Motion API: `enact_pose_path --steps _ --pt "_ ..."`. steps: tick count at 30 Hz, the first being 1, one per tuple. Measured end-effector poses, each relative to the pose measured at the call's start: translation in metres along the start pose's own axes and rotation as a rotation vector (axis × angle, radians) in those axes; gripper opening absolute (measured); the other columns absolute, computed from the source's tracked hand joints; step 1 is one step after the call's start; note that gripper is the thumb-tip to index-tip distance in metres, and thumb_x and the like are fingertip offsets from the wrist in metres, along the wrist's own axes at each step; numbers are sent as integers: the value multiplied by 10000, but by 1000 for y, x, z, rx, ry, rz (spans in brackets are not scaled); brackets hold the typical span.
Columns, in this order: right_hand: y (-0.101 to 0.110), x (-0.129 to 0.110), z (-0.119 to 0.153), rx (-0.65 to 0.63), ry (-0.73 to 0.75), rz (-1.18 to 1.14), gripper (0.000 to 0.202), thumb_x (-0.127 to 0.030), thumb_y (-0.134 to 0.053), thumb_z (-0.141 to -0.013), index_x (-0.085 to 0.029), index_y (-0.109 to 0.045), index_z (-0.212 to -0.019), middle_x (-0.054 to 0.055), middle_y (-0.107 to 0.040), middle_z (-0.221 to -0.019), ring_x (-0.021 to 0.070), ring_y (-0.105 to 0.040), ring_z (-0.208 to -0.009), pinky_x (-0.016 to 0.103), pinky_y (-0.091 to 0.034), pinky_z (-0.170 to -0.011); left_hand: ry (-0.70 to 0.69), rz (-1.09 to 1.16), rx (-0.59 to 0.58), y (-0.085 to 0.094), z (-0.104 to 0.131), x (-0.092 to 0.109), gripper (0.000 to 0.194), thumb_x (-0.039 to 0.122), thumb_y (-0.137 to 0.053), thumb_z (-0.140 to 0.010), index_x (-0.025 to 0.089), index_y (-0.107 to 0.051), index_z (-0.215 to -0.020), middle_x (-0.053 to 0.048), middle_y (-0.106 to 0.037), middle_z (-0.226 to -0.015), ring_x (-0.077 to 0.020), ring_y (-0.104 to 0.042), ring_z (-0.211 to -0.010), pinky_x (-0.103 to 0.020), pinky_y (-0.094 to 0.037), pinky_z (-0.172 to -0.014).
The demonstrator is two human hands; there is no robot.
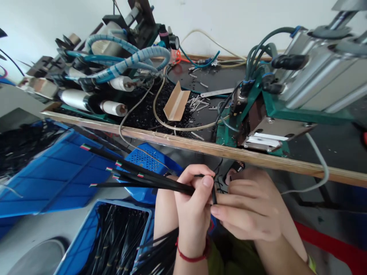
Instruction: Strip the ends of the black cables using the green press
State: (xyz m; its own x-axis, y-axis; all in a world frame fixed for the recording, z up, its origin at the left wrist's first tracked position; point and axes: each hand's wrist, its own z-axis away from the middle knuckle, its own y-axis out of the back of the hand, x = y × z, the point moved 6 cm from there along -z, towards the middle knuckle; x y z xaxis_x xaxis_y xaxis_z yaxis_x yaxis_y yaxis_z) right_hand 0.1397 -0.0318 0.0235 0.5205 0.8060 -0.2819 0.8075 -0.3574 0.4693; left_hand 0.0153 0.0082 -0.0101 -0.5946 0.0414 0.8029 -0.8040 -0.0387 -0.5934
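Note:
My left hand (195, 206) is closed around a bundle of black cables (155, 180) above my lap. The cables' far ends fan out to the left, showing short red, white and green wire tips. My right hand (248, 208) is at the bundle's near end, its thumb and fingers pinching a short black strip (214, 196) that looks like a tie or a bent cable end. Both hands nearly touch there. The fingers hide how the strip runs round the bundle. More black cables (159, 252) lie beside my left forearm.
A wood-edged bench (177, 139) crosses ahead, bearing a pneumatic machine (266, 107) at right and another machine (100, 72) at left. Folded cardboard (176, 103) lies among scraps. Below stand a blue crate (94, 217) of black cables, a blue stool (146, 158) and a larger blue bin (63, 168).

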Motion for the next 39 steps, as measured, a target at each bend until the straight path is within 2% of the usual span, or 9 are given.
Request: enact_pose_path --steps 4,10,16,22,26,30,34,37,39 --pt "3 -7 -4 94 25 -18 189 -154 -610 -1149 -212 -778 -1085 -10 -885 -886 111 -732 -633 295 -614 -734 -6 -3 18 2 -2 -1 243 407 -928 -913 205 -795 -890 92 -335 -521 -70 -253 -466 -179 -202 -441" --pt "27 -23 22 46 29 66 257 -54 -652 -1045 -147 -754 -1261 134 -901 -1130 158 -823 -727 305 -657 -666 -64 142 -114 -6 -1 8 197 420 -817 -1000 236 -828 -1072 119 -204 -561 -87 -139 -492 -209 -270 -504" --pt "45 -9 99 48 -393 364 532 -75 -616 -1019 -207 -717 -1524 126 -886 -1231 246 -904 -891 260 -741 -716 -84 248 -251 -4 1 20 392 600 -737 -991 250 -802 -1156 107 -250 -564 -113 -153 -505 -251 -259 -530" --pt "17 26 149 -120 -595 345 657 -79 -539 -996 -191 -608 -1640 144 -881 -1246 233 -900 -830 208 -691 -616 -124 276 -235 1 5 29 425 675 -704 -1005 275 -768 -1133 100 -282 -573 -115 -169 -507 -254 -279 -540" --pt "-1 36 130 -183 -615 244 629 -41 -490 -949 -204 -706 -1517 67 -911 -1070 223 -896 -798 214 -695 -639 -152 280 -155 4 7 28 374 666 -671 -1073 296 -683 -1022 104 -254 -580 -111 -120 -506 -238 -268 -526" --pt "2 17 87 -31 -441 188 471 -34 -503 -951 -246 -827 -1218 -14 -874 -847 176 -859 -679 192 -685 -648 -154 275 -106 7 8 25 409 666 -694 -1069 284 -593 -962 101 -266 -600 -109 -123 -516 -234 -281 -528" --pt "16 -16 43 139 -202 113 414 0 -571 -908 -273 -855 -1035 -3 -872 -889 204 -858 -731 279 -717 -701 -176 249 -57 9 10 21 462 624 -727 -1065 235 -583 -860 86 -305 -627 -89 -169 -509 -227 -271 -514" --pt "20 -26 -1 211 -230 33 390 -27 -584 -941 -275 -857 -1065 24 -866 -944 218 -848 -777 325 -714 -705 -204 228 -24 10 11 19 524 622 -814 -1004 195 -615 -774 65 -364 -620 -75 -240 -499 -219 -272 -492" --pt "7 -29 -37 123 -293 -65 324 -96 -597 -990 -259 -838 -1133 53 -861 -1039 218 -850 -875 321 -712 -726 -215 216 22 12 11 18 521 615 -889 -941 180 -664 -762 41 -436 -617 -87 -334 -513 -221 -327 -495"
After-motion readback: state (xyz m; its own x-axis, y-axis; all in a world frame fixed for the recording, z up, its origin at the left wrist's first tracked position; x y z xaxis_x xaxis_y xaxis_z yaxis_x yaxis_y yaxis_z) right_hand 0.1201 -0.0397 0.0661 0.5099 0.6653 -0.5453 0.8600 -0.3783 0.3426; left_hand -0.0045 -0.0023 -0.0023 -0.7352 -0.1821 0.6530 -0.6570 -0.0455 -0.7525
